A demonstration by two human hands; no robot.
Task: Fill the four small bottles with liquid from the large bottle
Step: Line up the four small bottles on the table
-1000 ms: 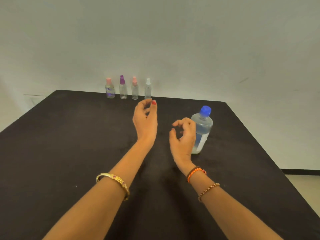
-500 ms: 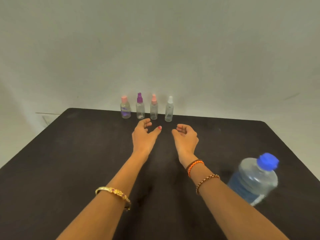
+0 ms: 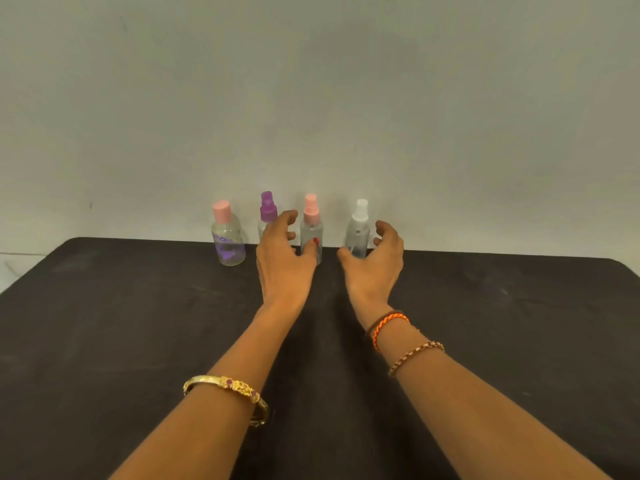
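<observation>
No lettering, label, brand or number can be read anywhere from here. The leftmost small bottle (image 3: 228, 239) carries a purple printed mark, too blurred to tell.

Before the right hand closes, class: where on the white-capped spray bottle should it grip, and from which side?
Grip the white-capped bottle round its clear body, below the narrow pump top, coming from the right hand's near-right side. It stands upright at the row's open right end.

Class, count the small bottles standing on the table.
4, in a row along the far edge: pink-capped bottle leftmost, purple-capped bottle, pink spray bottle, white spray bottle rightmost.
</observation>
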